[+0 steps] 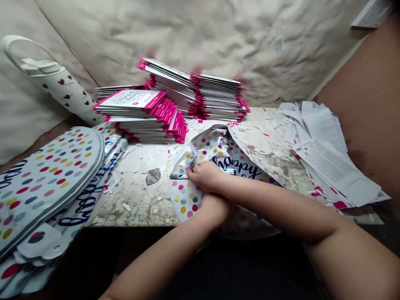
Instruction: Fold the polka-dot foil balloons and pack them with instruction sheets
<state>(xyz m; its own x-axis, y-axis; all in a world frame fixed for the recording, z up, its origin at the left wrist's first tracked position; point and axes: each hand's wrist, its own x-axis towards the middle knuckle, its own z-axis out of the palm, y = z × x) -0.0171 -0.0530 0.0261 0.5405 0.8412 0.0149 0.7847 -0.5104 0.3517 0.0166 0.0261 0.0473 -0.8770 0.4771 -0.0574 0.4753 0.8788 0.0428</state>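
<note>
A flat foil balloon point(193, 196) with coloured dots and dark blue lettering lies partly folded at the table's front edge, one side raised. My right hand point(204, 176) is closed on a fold of it, thumb and fingers pinched at the silvery edge. My left hand point(217, 205) reaches in under my right wrist, against the same balloon. Its fingers are hidden by the right arm. The two forearms cross over the lower part of the balloon.
Stacks of pink-edged card packets point(153, 121) stand at the back. On the left are piled flat dotted balloons point(62, 166) and a white tumbler point(67, 91) with hearts. Loose white papers point(340, 175) lie on the right. Scraps litter the worn table point(137, 200).
</note>
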